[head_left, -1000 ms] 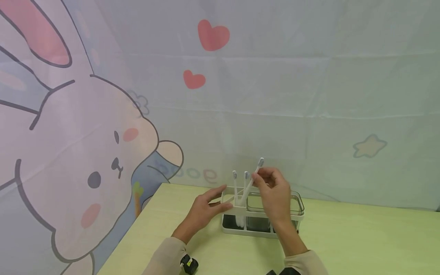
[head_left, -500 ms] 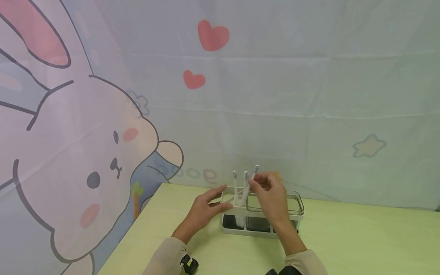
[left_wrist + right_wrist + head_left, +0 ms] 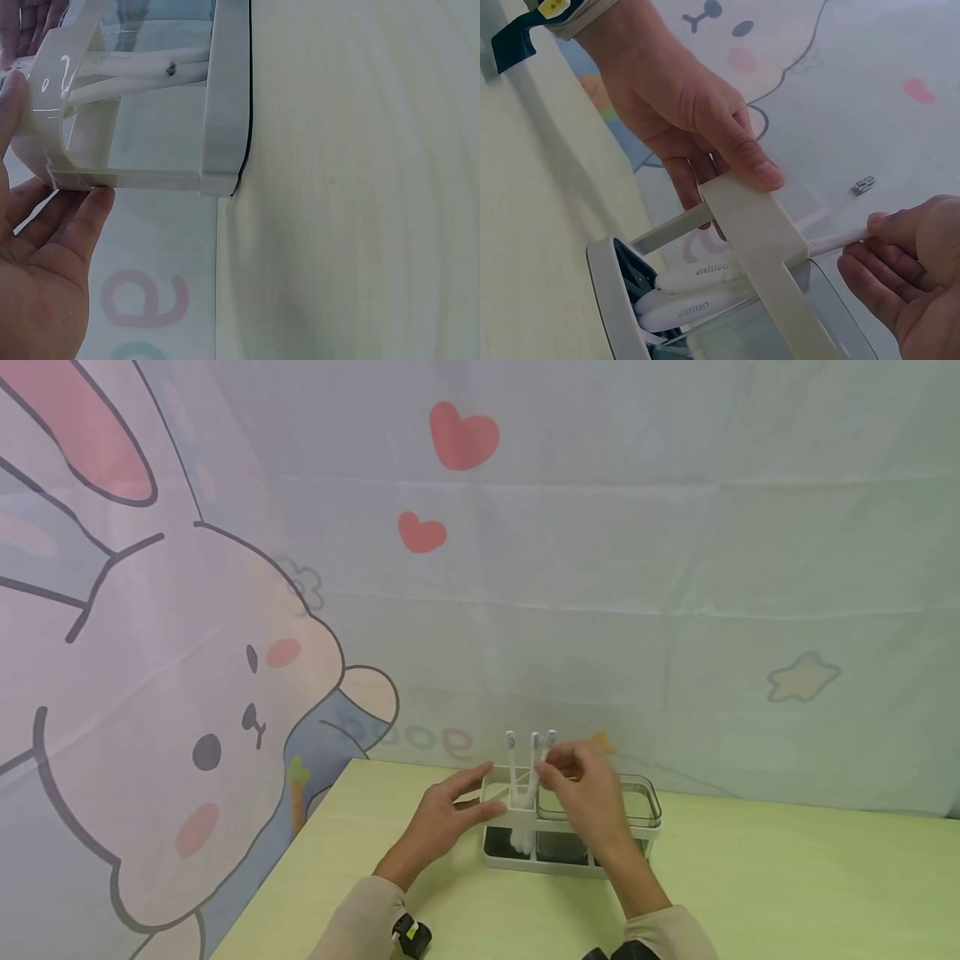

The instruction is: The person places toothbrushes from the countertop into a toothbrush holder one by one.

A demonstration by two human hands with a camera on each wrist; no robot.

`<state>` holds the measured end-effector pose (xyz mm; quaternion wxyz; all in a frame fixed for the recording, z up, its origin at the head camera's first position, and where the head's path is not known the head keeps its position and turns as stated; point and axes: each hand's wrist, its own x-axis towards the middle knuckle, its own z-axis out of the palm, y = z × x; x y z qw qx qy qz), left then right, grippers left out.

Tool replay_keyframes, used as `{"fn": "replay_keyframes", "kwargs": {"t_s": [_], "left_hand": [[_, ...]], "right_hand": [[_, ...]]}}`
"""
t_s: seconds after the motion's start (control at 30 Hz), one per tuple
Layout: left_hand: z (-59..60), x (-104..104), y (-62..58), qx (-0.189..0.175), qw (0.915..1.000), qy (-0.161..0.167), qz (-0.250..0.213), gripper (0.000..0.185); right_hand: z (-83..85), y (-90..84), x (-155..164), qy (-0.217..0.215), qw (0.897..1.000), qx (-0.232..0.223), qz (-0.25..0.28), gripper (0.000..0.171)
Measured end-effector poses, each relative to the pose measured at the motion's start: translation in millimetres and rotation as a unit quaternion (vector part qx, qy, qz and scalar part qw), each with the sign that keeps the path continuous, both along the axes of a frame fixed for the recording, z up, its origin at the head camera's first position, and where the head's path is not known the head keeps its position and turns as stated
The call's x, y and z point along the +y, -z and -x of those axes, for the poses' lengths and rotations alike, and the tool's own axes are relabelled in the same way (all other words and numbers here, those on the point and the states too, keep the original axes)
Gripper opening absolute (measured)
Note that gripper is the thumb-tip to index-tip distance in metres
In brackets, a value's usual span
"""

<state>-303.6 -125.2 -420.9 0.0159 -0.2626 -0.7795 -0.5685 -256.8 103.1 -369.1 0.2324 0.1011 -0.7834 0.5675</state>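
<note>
The right hand (image 3: pixel 588 797) pinches a white toothbrush (image 3: pixel 832 241) standing in the white holder (image 3: pixel 501 858) (end compartment, at nine o'clock); the left hand (image 3: pixel 442 822), fingers straight, steadies the holder's top bar (image 3: pixel 754 240) on the table (image 3: pixel 787 885).

The left hand (image 3: pixel 37 262) rests straight fingertips against the white plastic rack's (image 3: pixel 225 97) corner, white toothbrush handles (image 3: pixel 135 71) lying inside.

I am looking at a staged home setting, like a child's room or bathroom corner: a pale green table (image 3: pixel 750 877) stands against a creased cartoon backdrop (image 3: pixel 675 568) with a rabbit (image 3: pixel 187 710) at left, hearts and a star.
</note>
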Motion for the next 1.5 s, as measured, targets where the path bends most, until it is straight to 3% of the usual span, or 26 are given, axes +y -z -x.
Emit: {"fn": "replay_keyframes", "kwargs": {"t_s": [0.47,1.27,1.4,1.5], "left_hand": [[-0.5,1,-0.9,0.006,1.0,0.004,-0.004,0.068],[-3.5,-4,-3.5,0.008,0.9995,-0.017,0.023,0.072],[-3.0,-4,-6.5,0.026,0.9986,-0.028,0.036,0.072],[-2.0,-5,-9.4,0.059,0.9953,-0.047,0.061,0.07]], "right_hand": [[2.8,8.7,-1,-0.002,0.999,-0.002,-0.052,0.014],[0.5,7.1,9,-0.017,0.998,-0.024,-0.058,0.019],[-0.2,2.0,22,-0.004,0.997,-0.011,-0.073,0.022],[0.3,-1.1,31,0.01,0.996,0.005,-0.09,0.023]]}}
